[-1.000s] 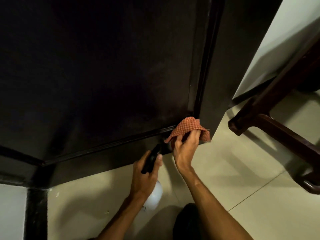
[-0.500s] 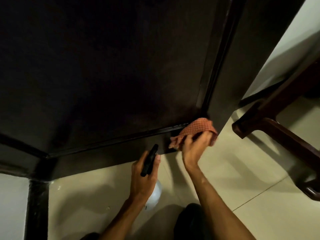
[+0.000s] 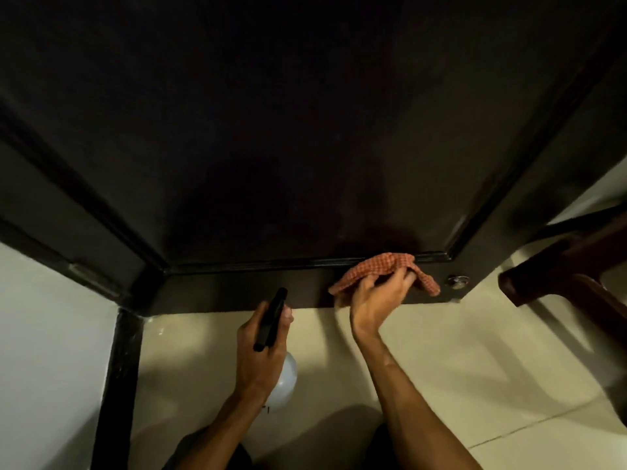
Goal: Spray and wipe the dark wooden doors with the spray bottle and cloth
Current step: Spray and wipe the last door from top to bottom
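The dark wooden door (image 3: 271, 130) fills the upper part of the view, seen from low down. My right hand (image 3: 376, 300) grips an orange checked cloth (image 3: 383, 268) and holds it against the door's bottom rail, close to the right corner. My left hand (image 3: 263, 351) grips a spray bottle (image 3: 285, 381) with a white round body and a black head, its nozzle tilted up towards the rail. The bottle hangs just above the floor, apart from the door.
A small metal knob (image 3: 456, 281) sits on the door's bottom right corner beside the cloth. A dark wooden furniture leg (image 3: 549, 283) stands at the right. A black frame post (image 3: 120, 368) runs down at the left. Pale tiled floor (image 3: 475, 368) lies below.
The view has swung so the door's bottom rail lies level and the metal knob shows. My right hand with the cloth has slid left from the corner along the rail. My left hand keeps the bottle.
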A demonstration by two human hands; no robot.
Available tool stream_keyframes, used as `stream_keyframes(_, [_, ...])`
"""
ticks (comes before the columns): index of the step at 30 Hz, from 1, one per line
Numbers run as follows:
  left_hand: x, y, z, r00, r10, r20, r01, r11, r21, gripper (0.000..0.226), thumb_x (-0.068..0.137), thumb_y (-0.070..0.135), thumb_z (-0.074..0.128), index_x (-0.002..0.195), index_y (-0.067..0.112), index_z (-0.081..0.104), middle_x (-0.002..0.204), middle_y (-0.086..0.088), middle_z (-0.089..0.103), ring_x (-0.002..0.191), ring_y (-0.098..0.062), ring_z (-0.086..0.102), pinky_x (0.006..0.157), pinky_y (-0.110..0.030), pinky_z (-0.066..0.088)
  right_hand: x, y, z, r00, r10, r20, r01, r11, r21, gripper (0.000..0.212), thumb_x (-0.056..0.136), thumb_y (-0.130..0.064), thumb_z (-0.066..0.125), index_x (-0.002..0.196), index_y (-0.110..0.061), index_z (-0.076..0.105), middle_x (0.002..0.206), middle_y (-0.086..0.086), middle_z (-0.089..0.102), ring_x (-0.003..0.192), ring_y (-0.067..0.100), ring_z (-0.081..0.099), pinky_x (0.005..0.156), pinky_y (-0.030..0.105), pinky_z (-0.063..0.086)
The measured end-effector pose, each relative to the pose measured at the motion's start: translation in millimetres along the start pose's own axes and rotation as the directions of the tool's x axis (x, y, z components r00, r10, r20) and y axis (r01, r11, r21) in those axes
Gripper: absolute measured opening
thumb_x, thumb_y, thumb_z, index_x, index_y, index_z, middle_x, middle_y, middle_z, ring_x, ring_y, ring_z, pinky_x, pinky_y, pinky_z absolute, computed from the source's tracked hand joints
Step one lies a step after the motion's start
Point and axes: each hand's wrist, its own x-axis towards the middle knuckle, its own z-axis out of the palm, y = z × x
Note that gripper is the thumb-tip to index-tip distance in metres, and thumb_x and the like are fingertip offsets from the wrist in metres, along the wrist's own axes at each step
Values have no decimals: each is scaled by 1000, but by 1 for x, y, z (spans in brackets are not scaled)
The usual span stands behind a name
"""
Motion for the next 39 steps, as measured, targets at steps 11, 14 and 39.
stream_keyframes(11, [4,-7,-76,987,-26,-156,27,1000,6,42,92,54,58,96,14,70,79,-4,69,67,-15,65,61,-19,51,-78,-23,40,968,-187,164,187,982,17,46,85,3,61,128,13,51,128,31,50,121,35,45,114,30,27])
stream_keyframes(14, [4,-12,-91,981,-39,-190,42,999,11,44,91,55,57,98,14,71,83,4,72,71,-10,67,65,-13,50,-87,-46,53,994,-44,99,39,998,55,57,72,16,60,127,15,49,126,32,48,122,41,45,115,33,26])
stream_keyframes(39, [6,-46,-177,882,-160,-442,122,986,-114,14,96,47,69,99,33,68,87,0,71,81,-13,69,70,-17,54,-206,-67,135,855,-118,504,69,991,115,42,89,-23,61,123,0,63,136,17,52,130,32,50,118,45,36])
